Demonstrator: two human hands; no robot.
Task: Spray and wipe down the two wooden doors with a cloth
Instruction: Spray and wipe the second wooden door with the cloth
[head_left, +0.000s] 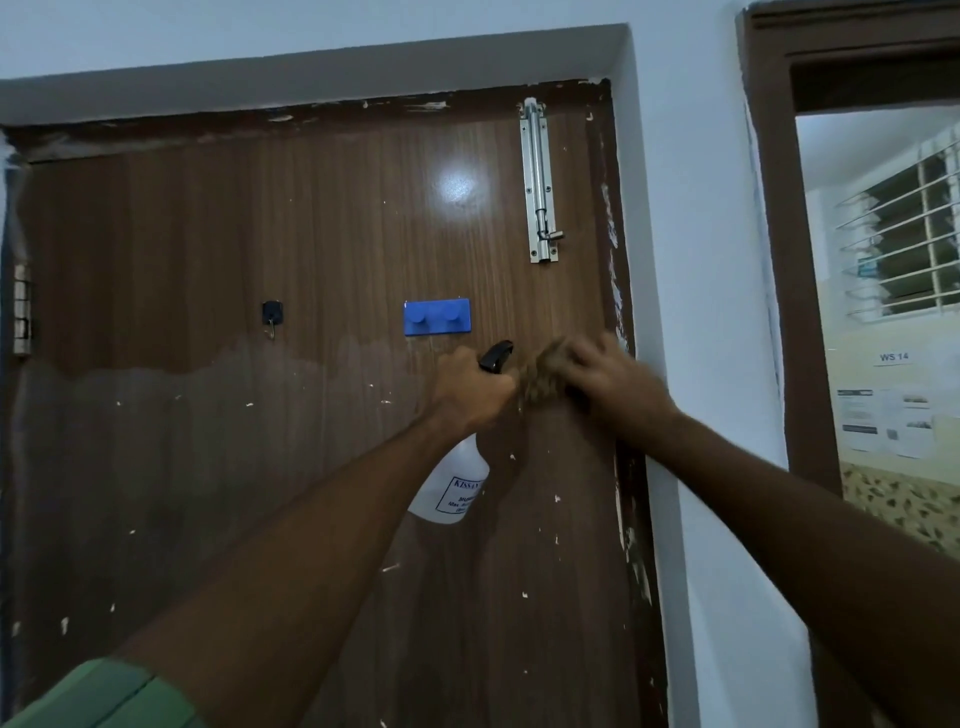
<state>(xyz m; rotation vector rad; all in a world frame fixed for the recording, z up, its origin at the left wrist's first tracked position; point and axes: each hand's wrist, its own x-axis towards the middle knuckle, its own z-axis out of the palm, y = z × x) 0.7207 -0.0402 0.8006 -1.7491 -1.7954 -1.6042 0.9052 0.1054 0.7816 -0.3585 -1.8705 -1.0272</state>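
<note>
wood: door (311, 234) dead ahead of me, long axis upright
left hand (475, 387): gripping spray bottle (452, 483)
right hand (602, 379): nearer latch edge, bunching cloth (543, 376) on panel

Both arms reached forward and up, forearms bare. The left hand (475, 392) was curled in a grip, knuckles toward the camera. The right hand (602, 371), just beside it, was blurred, fingers spread and bent.
</note>
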